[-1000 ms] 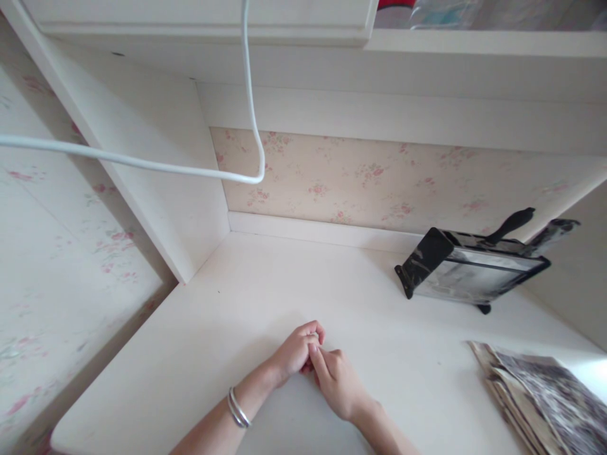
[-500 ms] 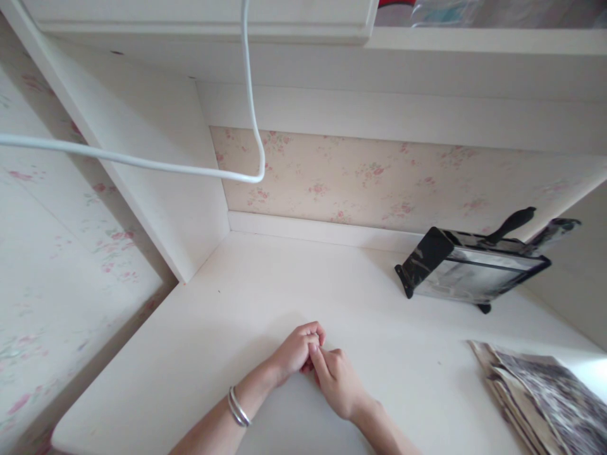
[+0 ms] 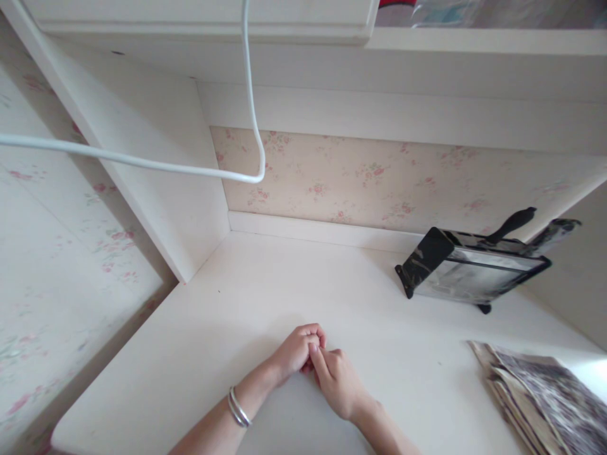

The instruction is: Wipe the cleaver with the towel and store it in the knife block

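Note:
My left hand (image 3: 294, 351) and my right hand (image 3: 337, 381) are clasped together over the white desk top (image 3: 279, 272), near its front middle. The fingers of both are curled and hooked into each other, with the right thumb lying against the left fingers. No object shows between them, though the inside of the clasp is hidden. Two silver bangles (image 3: 238, 407) circle my left wrist.
At the back right stands a black-framed holder (image 3: 478, 275) with clear sides and black-handled utensils. A folded patterned cloth (image 3: 552, 392) lies at the right edge. A white cable (image 3: 190, 168) hangs across the upper left, below a shelf (image 3: 474, 41).

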Motion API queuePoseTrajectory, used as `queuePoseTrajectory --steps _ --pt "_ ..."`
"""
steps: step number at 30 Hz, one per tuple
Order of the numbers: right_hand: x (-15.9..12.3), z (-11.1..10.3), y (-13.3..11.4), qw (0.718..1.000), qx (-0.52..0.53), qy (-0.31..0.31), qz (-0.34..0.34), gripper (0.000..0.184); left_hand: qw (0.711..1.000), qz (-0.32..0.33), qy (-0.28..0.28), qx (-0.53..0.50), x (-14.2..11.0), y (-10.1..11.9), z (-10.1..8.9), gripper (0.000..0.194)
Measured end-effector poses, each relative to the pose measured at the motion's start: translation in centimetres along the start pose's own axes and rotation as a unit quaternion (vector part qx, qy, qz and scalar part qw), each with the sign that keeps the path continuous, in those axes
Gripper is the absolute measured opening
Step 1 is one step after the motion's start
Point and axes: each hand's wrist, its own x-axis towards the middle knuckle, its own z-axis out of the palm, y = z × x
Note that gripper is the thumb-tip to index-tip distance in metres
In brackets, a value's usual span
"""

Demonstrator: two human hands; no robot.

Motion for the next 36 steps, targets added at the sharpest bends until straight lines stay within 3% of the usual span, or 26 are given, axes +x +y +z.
queuePoseTrajectory --steps 36 --pt "-0.01 -0.09 -0.17 1.0 0.012 0.0 0.001 0.068 1.0 -0.004 0.012 -0.005 -0.41 0.49 0.26 0.011"
